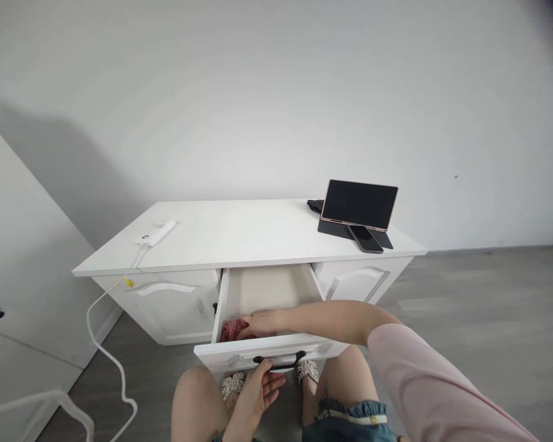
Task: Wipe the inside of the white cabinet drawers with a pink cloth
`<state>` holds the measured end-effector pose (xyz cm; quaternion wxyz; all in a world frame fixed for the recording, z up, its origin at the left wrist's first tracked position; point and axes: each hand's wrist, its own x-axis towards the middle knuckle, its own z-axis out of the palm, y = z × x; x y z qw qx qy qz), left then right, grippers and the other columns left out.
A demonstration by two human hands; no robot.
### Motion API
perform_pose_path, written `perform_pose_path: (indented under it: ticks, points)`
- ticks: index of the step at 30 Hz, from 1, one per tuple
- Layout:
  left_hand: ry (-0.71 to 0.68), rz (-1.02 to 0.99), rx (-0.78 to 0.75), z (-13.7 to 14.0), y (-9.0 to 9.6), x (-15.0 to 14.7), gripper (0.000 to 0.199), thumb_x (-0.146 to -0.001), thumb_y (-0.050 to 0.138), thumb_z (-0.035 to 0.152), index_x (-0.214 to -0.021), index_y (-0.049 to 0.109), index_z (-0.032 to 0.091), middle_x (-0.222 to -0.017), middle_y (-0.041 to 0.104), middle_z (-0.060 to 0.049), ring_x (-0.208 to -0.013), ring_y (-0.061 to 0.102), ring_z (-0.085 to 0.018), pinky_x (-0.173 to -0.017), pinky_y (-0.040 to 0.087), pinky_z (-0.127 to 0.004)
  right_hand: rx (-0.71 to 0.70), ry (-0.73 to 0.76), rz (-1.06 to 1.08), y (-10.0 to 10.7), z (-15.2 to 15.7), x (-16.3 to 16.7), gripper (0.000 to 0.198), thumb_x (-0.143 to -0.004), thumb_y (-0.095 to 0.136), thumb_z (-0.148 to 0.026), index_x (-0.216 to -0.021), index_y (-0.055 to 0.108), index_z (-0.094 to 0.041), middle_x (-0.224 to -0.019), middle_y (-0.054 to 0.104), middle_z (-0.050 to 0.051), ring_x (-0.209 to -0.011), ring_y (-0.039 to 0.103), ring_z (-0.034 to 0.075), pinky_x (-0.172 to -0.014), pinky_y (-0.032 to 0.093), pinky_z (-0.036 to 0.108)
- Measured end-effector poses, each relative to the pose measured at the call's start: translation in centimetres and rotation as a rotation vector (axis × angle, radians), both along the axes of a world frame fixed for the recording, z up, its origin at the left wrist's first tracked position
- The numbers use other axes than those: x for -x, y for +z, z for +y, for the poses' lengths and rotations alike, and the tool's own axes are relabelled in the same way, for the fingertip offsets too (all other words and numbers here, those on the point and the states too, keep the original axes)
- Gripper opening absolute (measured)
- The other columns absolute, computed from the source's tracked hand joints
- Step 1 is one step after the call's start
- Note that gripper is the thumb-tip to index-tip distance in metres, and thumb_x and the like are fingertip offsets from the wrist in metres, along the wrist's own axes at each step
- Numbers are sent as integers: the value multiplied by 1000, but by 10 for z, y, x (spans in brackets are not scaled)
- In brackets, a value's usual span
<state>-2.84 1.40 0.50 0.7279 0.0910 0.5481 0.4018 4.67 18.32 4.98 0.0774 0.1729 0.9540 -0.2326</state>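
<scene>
A white drawer (pixel 270 288) is pulled out from the middle of the white cabinet. My right hand (pixel 260 322) reaches into it from the right, its fingers closed on a crumpled reddish cloth (pixel 231 330) at the front left corner. Part of the cloth is hidden under that hand. At the drawer's outer face is a black handle (pixel 283 363). My left hand (pixel 258 393) is just below it, palm up, the thumb at the handle's left end and the other fingers stretched out and apart.
On the cabinet top (pixel 239 233), a white device (pixel 156 234) with a cable (pixel 102 350) lies left. A tablet (pixel 359 204), a phone (pixel 365 239) and a black item (pixel 315 205) are right. My knees flank the drawer front; a white door (pixel 18 294) stands at left.
</scene>
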Motion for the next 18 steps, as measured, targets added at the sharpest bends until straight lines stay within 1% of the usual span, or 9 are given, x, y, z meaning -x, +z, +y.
perform_pose_path:
  ticks: [2,5,6,8,11,14,16,18]
  points:
    - [22,-13,-32,2,2,1,19,-75,71,34,-81,63,18,-84,75,-9,-81,72,-21,-69,47,-27,-27,7,6,-3,2,-1,32,-81,64,-29,-113,68,-33,-105,65,-1,-73,58,14,-67,45,26]
    - [5,-44,-42,4,6,2,14,-74,71,29,-81,66,18,-92,76,-9,-80,72,-20,-70,47,-27,-173,26,-14,-5,12,-1,39,-88,56,-28,-123,63,-45,-119,63,-1,-84,61,18,-71,47,30]
    - [-8,-54,-42,5,7,3,14,-75,71,29,-81,66,18,-94,77,-9,-81,72,-20,-70,47,-26,-228,13,-26,-5,18,-1,40,-90,53,-28,-125,60,-47,-123,62,0,-89,62,20,-72,47,31]
    - [-29,-80,-39,5,7,3,12,-75,70,28,-79,67,17,-92,77,-9,-81,73,-21,-70,47,-26,-294,-67,-43,-4,31,2,41,-92,50,-27,-126,59,-48,-127,60,1,-97,62,23,-77,49,35]
    - [-53,-135,-19,7,4,4,11,-76,69,28,-76,69,17,-84,77,-9,-80,73,-21,-70,47,-26,-339,-260,-99,1,54,10,41,-93,49,-24,-125,61,-46,-129,61,1,-109,58,26,-90,45,44]
    - [-82,-184,2,9,-5,6,9,-74,71,27,-74,70,18,-84,78,-8,-78,73,-20,-71,46,-26,-382,-396,-178,5,74,25,44,-92,48,-16,-128,61,-37,-130,61,7,-121,50,30,-103,33,55]
    - [-102,-222,10,11,-13,7,9,-72,73,28,-73,71,19,-86,78,-6,-78,73,-20,-73,46,-26,-384,-454,-207,5,84,37,43,-90,50,-16,-129,61,-29,-133,59,12,-127,46,33,-106,28,59]
    - [-133,-263,4,12,-20,9,12,-71,74,30,-74,72,19,-84,78,-6,-81,73,-20,-75,45,-26,-371,-534,-235,4,93,48,44,-89,51,-19,-132,59,-26,-140,54,15,-131,42,37,-105,29,63]
